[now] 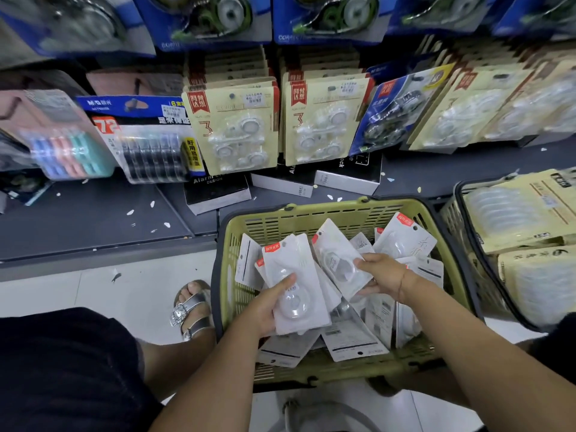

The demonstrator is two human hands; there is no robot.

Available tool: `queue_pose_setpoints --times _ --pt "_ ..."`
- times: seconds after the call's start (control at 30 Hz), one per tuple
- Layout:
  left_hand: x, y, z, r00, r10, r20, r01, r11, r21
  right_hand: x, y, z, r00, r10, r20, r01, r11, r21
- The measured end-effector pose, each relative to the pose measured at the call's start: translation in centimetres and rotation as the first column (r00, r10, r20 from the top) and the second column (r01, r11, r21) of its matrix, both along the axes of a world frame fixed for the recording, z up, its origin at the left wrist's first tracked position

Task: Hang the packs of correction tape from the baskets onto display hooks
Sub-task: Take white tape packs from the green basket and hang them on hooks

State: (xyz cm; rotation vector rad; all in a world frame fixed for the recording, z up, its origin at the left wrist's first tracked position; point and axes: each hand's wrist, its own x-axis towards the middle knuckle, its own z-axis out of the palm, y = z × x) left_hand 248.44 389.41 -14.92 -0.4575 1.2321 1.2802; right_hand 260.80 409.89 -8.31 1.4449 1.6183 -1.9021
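Note:
A green basket (330, 210) on the floor holds several white packs of correction tape with red corner labels. My left hand (266, 307) grips a small stack of these packs (296, 275) over the basket's left half. My right hand (385, 272) pinches another white pack (335, 254), tilted, just to the right of the stack. Above the basket, beige three-piece correction tape packs (233, 126) hang in rows on display hooks, beside a second row (321, 120). More loose packs (405, 236) lie against the basket's far right wall.
A second basket (467, 219) at right holds beige boxed packs. Black-and-white alarm clock boxes (215, 191) sit on the dark bottom shelf. Blue packs (396, 107) and multicolour packs (62, 141) hang at the sides. My sandalled foot (193, 307) stands left of the basket.

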Motion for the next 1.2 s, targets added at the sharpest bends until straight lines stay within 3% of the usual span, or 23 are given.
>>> queue_pose_setpoints --times 0.13,0.27,0.37,0.57,0.73,0.83,0.97,1.1,1.2 --pt "0.1 -0.6 2.4 0.994 -0.086 -0.072 0.089 0.995 0.038 1.5 -0.2 2.4 0.958 -0.239 -0.156 0.226 0.969 -0.096" --pt "-0.9 -0.3 5.4 0.969 -0.120 -0.216 0.131 0.991 0.036 2.4 -1.5 6.2 0.876 -0.346 -0.336 0.300 0.937 -0.180" --pt "-2.8 0.3 8.5 0.943 -0.056 -0.328 0.090 0.992 0.089 2.2 -2.4 10.1 0.792 -0.392 -0.468 0.315 0.919 -0.237" --pt "-5.5 2.1 23.6 0.792 0.085 -0.604 0.156 0.929 0.335 -0.7 -2.0 21.0 0.611 -0.343 -0.713 0.301 0.934 -0.192" --pt "-8.3 3.1 34.2 0.596 0.283 -0.751 0.241 0.829 0.504 -3.7 -1.5 29.3 0.497 -0.114 -0.860 0.301 0.952 0.048" --pt "-10.0 3.3 38.8 0.515 0.394 -0.762 0.290 0.756 0.587 -5.8 -1.4 34.1 0.450 0.014 -0.893 0.322 0.930 0.177" --pt "-12.6 3.0 42.0 0.429 0.575 -0.696 0.234 0.674 0.701 -9.4 -1.1 39.1 0.394 0.130 -0.910 0.406 0.864 0.299" --pt "-14.2 2.7 42.2 0.408 0.684 -0.604 0.177 0.590 0.788 -12.2 0.7 42.2 0.360 0.188 -0.914 0.575 0.726 0.376" --pt "-14.8 2.7 41.4 0.445 0.699 -0.560 0.144 0.561 0.815 -13.4 2.2 43.2 0.364 0.176 -0.914 0.651 0.654 0.385"
